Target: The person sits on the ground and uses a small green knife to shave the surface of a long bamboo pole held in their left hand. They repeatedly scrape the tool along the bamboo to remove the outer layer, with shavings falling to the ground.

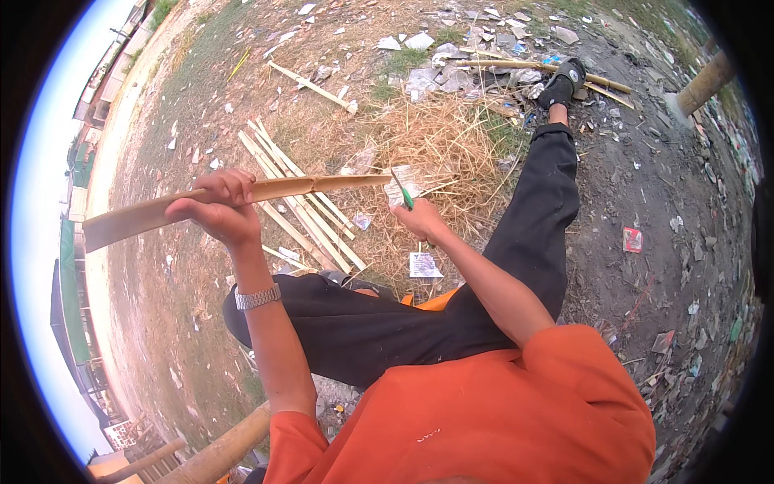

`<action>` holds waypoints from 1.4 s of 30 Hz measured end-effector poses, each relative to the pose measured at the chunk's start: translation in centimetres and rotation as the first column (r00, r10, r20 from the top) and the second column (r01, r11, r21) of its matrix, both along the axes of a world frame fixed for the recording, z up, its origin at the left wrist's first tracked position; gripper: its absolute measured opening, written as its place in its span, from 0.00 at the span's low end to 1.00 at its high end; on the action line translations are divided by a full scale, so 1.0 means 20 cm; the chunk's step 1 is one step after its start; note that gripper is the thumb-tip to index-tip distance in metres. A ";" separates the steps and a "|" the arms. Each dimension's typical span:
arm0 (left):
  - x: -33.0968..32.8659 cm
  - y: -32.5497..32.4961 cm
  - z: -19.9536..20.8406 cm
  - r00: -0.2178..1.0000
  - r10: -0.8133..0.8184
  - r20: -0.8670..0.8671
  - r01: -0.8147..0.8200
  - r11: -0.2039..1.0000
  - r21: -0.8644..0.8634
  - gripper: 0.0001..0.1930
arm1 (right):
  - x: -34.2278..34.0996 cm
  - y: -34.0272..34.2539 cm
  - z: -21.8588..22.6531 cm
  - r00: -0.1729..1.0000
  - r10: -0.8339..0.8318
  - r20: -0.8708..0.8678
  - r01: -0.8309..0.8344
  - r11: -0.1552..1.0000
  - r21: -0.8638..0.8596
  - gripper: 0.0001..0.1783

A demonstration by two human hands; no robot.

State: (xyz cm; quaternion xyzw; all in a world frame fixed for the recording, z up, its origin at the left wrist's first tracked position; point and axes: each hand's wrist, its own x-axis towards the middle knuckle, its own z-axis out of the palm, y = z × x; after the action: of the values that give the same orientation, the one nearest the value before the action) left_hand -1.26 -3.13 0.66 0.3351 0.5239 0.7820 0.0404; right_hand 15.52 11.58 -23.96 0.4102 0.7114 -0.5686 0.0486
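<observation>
My left hand [219, 208] is closed around a long, split bamboo piece [286, 188], fingers over its top edge and thumb beneath. The piece reaches across in front of me, wide at the left end and narrowing toward the right. In my right hand [421, 221] is a knife [407, 199] with a green handle, its blade pointing up beside the narrow end of the bamboo. Whether blade and bamboo touch, I cannot tell. Several pale bamboo strips [318, 228] lie on the ground beneath the piece.
A heap of straw-like shavings [451, 145] lies between my legs. Beyond it are bamboo poles [524, 64] and broken rubble [427, 77] near my outstretched right foot [564, 81]. A thick post [705, 85] stands at the far right. Another bamboo pole [226, 448] is at lower left.
</observation>
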 end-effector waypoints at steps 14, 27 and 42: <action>0.32 0.10 0.17 0.771 -0.183 -0.610 -0.273 0.771 -0.575 0.39 | -0.12 -0.21 0.64 0.771 -0.103 -0.629 0.228 0.966 0.121 0.13; 0.50 -0.04 0.18 -0.158 -0.810 -0.565 -0.981 0.192 -0.002 0.16 | -0.19 -0.08 0.57 0.711 -0.165 -0.683 0.324 0.940 0.110 0.21; 0.24 0.07 0.22 0.899 -0.241 -0.366 0.157 0.957 -0.245 0.19 | -0.06 -0.17 0.61 0.798 -0.019 -0.602 0.127 0.982 0.137 0.18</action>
State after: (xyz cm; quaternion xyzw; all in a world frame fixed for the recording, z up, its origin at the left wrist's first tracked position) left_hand 3.62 -1.70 5.09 0.5307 0.5633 0.6313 0.0500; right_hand 14.32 8.21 -11.80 0.2396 0.7199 -0.6074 -0.2355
